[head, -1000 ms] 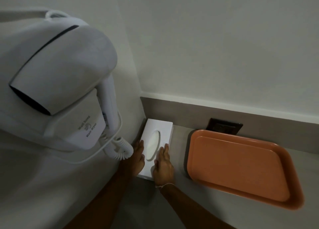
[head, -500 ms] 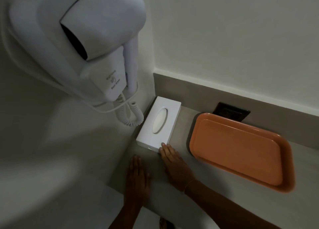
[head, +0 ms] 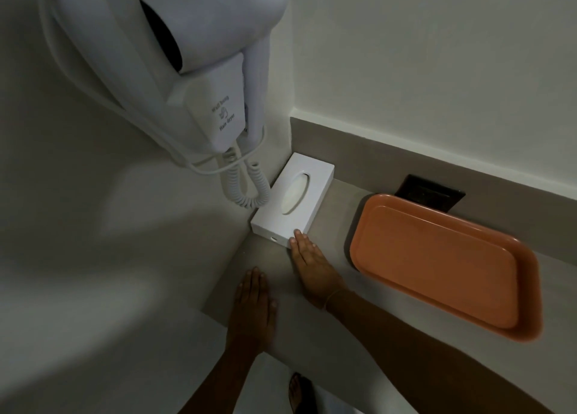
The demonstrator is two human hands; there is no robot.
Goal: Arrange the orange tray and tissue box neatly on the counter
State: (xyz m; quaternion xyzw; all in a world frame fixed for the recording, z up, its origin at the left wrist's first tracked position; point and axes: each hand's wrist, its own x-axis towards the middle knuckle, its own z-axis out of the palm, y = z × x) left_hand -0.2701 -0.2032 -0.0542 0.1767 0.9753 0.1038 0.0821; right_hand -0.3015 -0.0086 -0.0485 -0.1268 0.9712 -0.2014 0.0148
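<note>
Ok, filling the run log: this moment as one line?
tissue box: in corner | right hand: fingertips touching it | left hand: flat on counter | orange tray: untouched

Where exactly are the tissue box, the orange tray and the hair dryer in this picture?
tissue box (head: 278, 216): head view, on its white top beside the oval slot.
orange tray (head: 437, 266): head view, on its flat inner floor.
hair dryer (head: 215, 35): head view, on its white body.

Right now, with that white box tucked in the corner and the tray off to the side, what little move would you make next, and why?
Probably slide the orange tray straight. The tissue box already sits in the corner by the wall, with only the right hand's fingertips at its near edge and the left hand flat on the counter. The tray lies apart from the box and looks askew to the backsplash.
</note>
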